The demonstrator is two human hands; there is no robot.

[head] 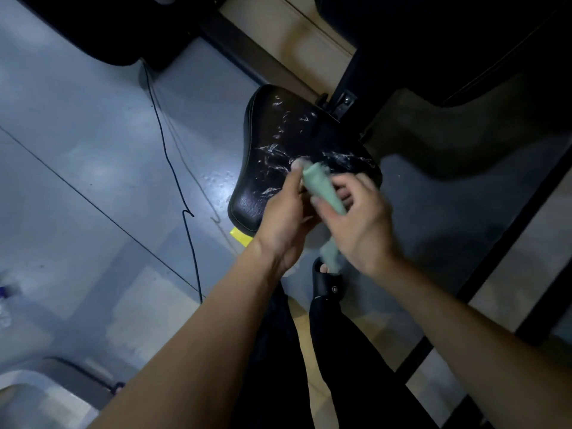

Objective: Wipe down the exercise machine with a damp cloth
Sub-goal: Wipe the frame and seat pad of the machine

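Head view. Grey floor [77, 144] crossed by a thin black cable [173, 168]; yellow tag [240, 236] lying at the near edge of the seat; dark sandal [328, 283] and dark trouser legs [278, 351] below the hands; dark machine frame [340, 97] beyond the seat; blurred plastic bottle [6, 301] at far left. Black padded seat [294, 144] of the exercise machine at centre, long axis running from near-left to far-right, cracked surface showing white glinting streaks, near corner hidden behind both hands. Pale green cloth [322, 187] rolled into a narrow tube just above the seat's near edge, long axis from far-left to near-right, loose blurred end hanging below the hands. Left hand [284, 218] curled around the far end of the cloth, thumb up. Right hand [359, 218] gripping the near part, fingers wrapped over it.
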